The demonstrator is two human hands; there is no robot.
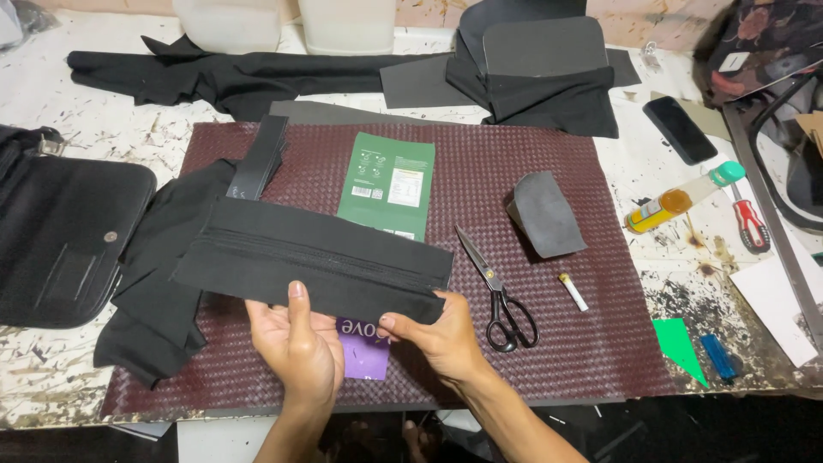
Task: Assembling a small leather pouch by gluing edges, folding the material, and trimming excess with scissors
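Both hands, left hand (296, 343) and right hand (433, 336), pinch the lower edge of a black zippered fabric panel (313, 257) near the bench's (51, 394) front edge, hiding most of a purple card (364, 356); scissors (501, 296) lie just right, and a green pouch (387, 184) is partly covered behind.

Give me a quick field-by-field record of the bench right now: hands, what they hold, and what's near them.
left hand: grips the lower edge of the black zippered fabric panel, thumb on top
right hand: pinches the panel's lower right corner
under the hands: purple card
surface: maroon woven mat
right of hands: black-handled scissors, lying flat on the mat
behind the panel: green flat pouch
far left: black bag
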